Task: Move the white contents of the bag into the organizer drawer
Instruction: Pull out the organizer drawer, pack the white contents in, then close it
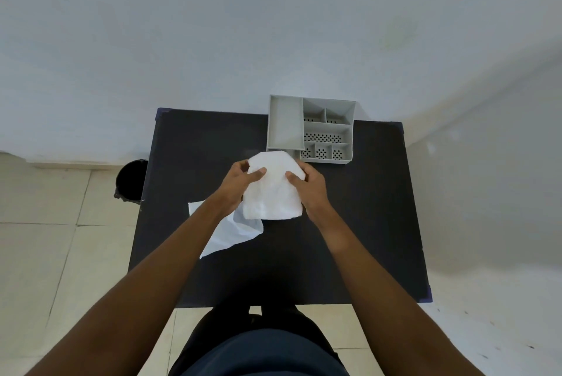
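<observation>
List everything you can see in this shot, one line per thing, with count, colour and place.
white folded cloth: one, white, held above the table's middle, just in front of the organizer
bag: one, white, lying flat and crumpled on the table, partly under the left forearm and the cloth
organizer: one, grey, many compartments with perforated floors, at the table's far edge against the wall
table: one, black top, centre of view
bin: one, black, on the floor left of the table
floor tiles: pale cream, around the table
wall: pale grey-blue, behind the table
left hand: one, grip closed on the cloth's left edge
right hand: one, grip closed on the cloth's right edge
</observation>
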